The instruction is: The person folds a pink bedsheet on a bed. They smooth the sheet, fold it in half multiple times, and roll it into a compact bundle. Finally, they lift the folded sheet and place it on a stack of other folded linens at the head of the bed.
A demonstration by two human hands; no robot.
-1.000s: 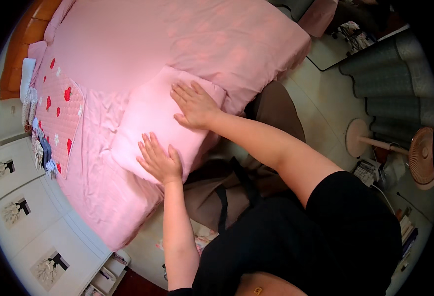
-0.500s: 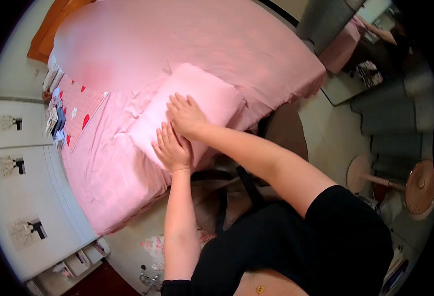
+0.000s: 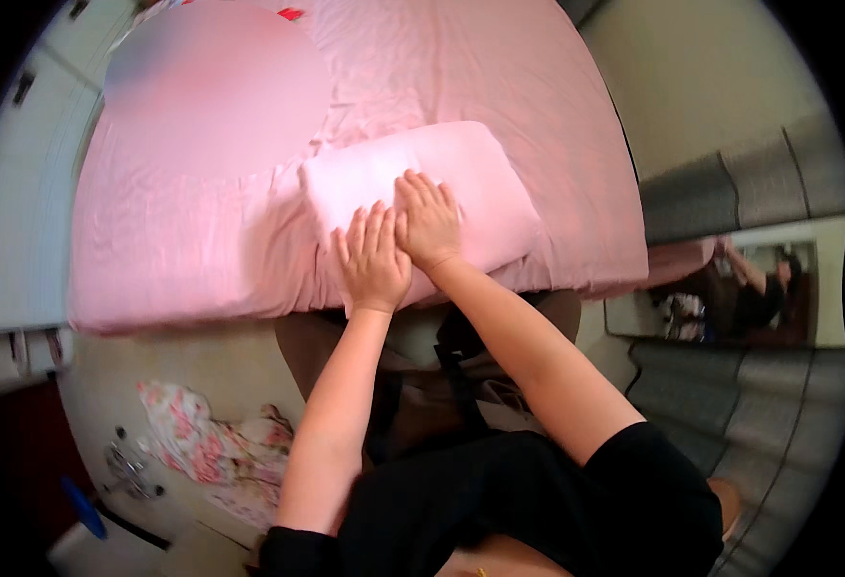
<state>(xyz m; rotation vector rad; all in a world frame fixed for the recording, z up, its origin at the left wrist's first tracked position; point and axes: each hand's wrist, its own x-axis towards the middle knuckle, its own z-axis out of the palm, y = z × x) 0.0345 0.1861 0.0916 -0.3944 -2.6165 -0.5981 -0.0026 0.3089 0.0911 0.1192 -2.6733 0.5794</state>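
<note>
A plump pink pillow (image 3: 495,192) lies on the near edge of a bed spread with a pink sheet (image 3: 182,255). Both palms rest flat on its top, side by side. My left hand (image 3: 374,260) is on the nearer left part, fingers stretched out and pointing away from me. Slightly farther off and to its right, my right hand (image 3: 430,223) lies with its fingers extended; the two hands touch along the thumb side. Neither hand grasps anything. The underside of the pillow is hidden.
On the floor at left lies a crumpled floral cloth (image 3: 211,442) near a shiny metal object (image 3: 129,466). White cabinets (image 3: 19,231) stand left of the bed. A mirror (image 3: 730,298) and grey curtains (image 3: 730,423) are at right. A blurred round patch covers the upper-left bed.
My view has turned, so the bed's near edge now runs across the picture and the pillow appears farther right. Both hands stay flat on the pillow.
</note>
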